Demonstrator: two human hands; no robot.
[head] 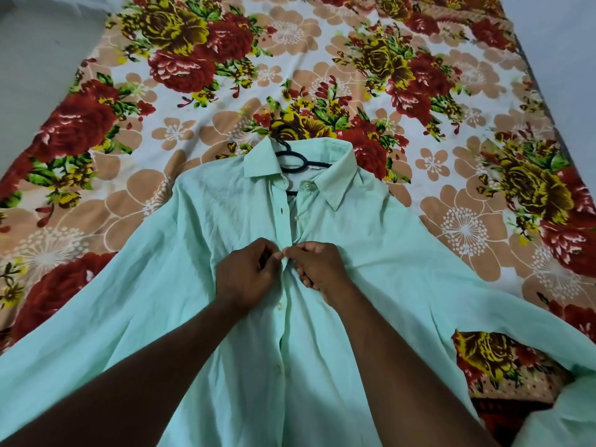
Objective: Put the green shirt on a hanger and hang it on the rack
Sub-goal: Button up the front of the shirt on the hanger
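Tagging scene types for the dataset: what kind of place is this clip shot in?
Probably a bedroom at home. The green shirt lies spread on what looks like a bed covered by a floral sheet, with a black hanger already inside its collar. No rack is in view.

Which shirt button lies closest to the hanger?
The collar button, right beside the black hanger; the others sit lower down the front of the green shirt.
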